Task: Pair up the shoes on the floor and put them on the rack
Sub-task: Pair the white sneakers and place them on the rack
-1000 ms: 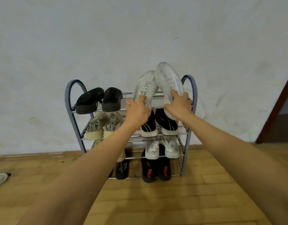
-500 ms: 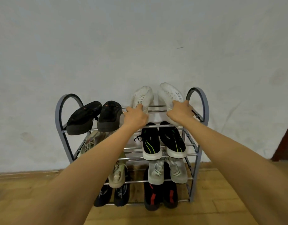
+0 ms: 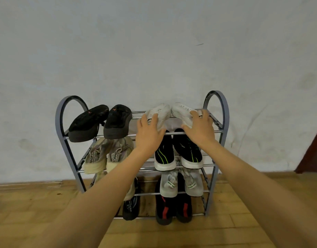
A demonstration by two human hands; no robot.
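Shoes of the white pair (image 3: 161, 111) are pressed onto the rack (image 3: 215, 92), three o'clock of the sandals (image 3: 100, 122), by flat-fingered left hand (image 3: 150, 133) and right hand (image 3: 200, 129), likely to seat them.

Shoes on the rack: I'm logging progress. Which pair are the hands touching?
The white pair on the top shelf, right of the black sandals; every other pair is untouched.
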